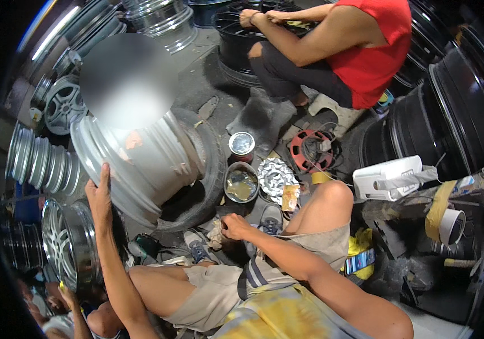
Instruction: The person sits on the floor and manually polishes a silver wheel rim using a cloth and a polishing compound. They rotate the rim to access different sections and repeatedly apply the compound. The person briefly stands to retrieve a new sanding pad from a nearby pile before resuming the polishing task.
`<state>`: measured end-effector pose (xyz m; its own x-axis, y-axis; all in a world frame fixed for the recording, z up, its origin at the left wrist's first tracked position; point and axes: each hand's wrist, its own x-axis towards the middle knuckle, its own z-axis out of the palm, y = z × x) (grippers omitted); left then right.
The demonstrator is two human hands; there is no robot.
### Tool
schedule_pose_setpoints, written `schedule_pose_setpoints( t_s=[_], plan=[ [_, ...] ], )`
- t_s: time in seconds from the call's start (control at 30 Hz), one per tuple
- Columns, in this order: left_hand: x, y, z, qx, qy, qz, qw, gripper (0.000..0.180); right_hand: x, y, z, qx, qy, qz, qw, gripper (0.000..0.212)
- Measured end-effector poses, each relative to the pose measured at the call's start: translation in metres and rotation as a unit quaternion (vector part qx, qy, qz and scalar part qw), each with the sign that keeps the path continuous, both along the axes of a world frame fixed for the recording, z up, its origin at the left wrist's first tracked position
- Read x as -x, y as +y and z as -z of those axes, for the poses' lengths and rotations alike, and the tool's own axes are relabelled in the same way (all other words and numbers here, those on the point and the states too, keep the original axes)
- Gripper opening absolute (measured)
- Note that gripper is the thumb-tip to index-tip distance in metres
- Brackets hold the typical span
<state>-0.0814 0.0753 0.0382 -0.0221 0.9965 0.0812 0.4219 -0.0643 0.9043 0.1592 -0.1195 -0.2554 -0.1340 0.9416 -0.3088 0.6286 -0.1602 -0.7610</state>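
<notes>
A silver-grey wheel rim (146,164) with a patch of bare, tan-coloured surface leans on a black tire (216,152) at the left. My left hand (99,195) is closed on the rim's near edge, its thumb lying along the lip. Low between my knees, my right hand (236,227) has its fingers curled together. A crumpled beige rag (216,234) shows at its fingertips, above my shoe, and appears to be pinched there. The round grey blur hides the rim's far upper part.
Ahead stand an open can (241,195) of yellowish stuff, another can (242,152), crumpled foil (276,178) and a red reel (310,150). A person in red (360,56) works at a black wheel (236,51). Stacked black wheels (434,113) and a white box (389,178) are right.
</notes>
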Motion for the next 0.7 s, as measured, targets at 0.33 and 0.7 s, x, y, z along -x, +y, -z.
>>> schedule_pose_setpoints(
  t_s=[0.33,0.7],
  plan=[
    [0.004,0.024,0.000,0.077,-0.169,-0.003,0.983,0.059,-0.013,-0.023,0.026,0.103,-0.131,-0.052,0.985,0.029],
    [0.006,0.028,-0.006,0.062,-0.320,0.008,0.945,0.054,-0.004,-0.030,0.000,0.043,-0.160,-0.076,0.983,0.030]
  ],
)
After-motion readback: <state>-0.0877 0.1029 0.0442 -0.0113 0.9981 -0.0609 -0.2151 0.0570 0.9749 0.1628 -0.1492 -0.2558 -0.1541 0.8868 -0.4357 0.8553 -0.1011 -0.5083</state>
